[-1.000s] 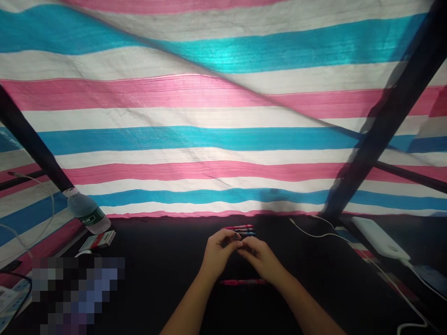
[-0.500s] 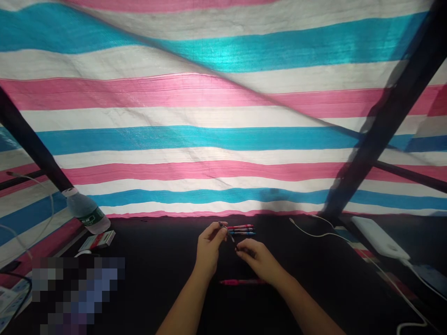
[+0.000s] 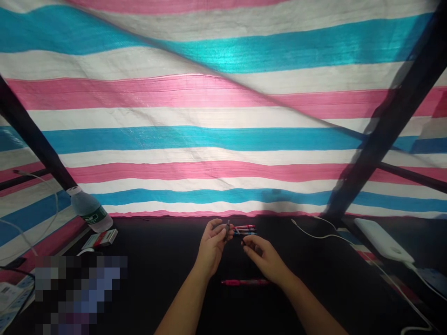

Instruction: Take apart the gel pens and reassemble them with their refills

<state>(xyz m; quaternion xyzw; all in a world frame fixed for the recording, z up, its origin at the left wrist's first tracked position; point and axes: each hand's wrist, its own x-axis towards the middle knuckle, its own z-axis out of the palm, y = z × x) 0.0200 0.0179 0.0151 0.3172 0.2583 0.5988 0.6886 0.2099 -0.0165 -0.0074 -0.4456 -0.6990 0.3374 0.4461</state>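
My left hand (image 3: 212,244) is closed around a dark, slim pen barrel (image 3: 228,227) that points upward between thumb and fingers. Just to its right, my right hand (image 3: 263,258) pinches a small dark piece (image 3: 243,242), its tip partly hidden by the fingers. Behind both hands lie several pens (image 3: 249,230) side by side, with red, dark and blue among them. A pink pen (image 3: 240,282) rests crosswise on the black table nearer to me, its right end beside my right wrist.
A water bottle (image 3: 91,211) leans at the back left, with a small box (image 3: 100,239) before it. At right, a white power bank (image 3: 384,242) has a white cable (image 3: 387,281) running by it. A striped sheet (image 3: 209,139) closes off the back.
My hands have drawn slightly apart; the thin shaft that spanned between them now stands more upright in my left hand. My right hand has shifted a little right and up.
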